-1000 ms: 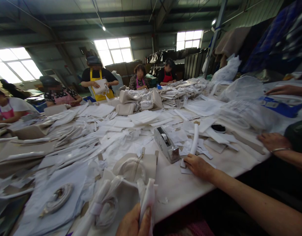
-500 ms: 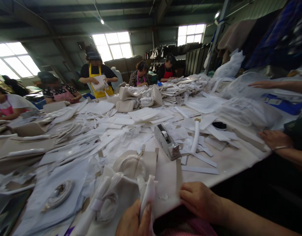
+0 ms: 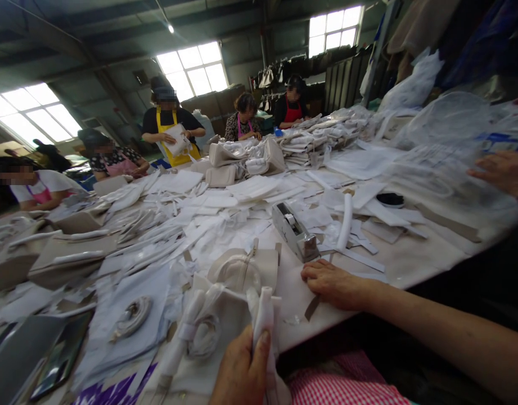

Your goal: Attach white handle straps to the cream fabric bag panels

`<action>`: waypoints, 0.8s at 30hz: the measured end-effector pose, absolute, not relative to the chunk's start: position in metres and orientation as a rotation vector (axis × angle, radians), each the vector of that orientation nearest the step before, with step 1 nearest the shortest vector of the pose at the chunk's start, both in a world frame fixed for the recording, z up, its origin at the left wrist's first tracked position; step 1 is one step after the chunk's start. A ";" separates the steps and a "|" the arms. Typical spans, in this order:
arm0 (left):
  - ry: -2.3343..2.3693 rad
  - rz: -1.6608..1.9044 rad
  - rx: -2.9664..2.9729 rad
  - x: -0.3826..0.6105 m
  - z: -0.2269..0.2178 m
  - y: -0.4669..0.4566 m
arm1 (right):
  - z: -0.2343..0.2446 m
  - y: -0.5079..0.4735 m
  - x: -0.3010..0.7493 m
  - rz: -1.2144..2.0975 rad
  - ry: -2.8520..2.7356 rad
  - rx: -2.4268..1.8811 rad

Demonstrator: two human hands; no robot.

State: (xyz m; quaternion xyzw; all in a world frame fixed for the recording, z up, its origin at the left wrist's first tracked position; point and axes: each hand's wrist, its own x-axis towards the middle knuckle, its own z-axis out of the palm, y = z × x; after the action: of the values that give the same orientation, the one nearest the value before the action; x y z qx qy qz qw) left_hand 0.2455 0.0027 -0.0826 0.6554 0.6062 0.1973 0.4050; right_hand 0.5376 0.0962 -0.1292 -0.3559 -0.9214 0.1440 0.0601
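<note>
A rolled strip of white paper (image 3: 265, 315) stands upright at the near edge of the table (image 3: 414, 264), gripped in the closed fingers of the left hand (image 3: 242, 371). The right hand (image 3: 332, 284) lies flat, fingers spread, on a pale bag (image 3: 259, 281) just beside it. A tape dispenser (image 3: 296, 230) sits behind, amid scattered white paper pieces (image 3: 208, 225); bare tabletop shows only along the right edge.
</note>
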 end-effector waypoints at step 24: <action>1.419 0.511 1.450 0.241 -0.079 -0.002 | -0.113 0.033 0.446 1.276 -1.788 -1.133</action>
State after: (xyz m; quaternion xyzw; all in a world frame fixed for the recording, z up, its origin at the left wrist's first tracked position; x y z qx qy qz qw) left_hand 0.2408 -0.0023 -0.0791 0.5997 0.5871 0.2113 0.5010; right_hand 0.4462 0.0328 -0.1127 -0.4328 -0.6831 0.4878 0.3289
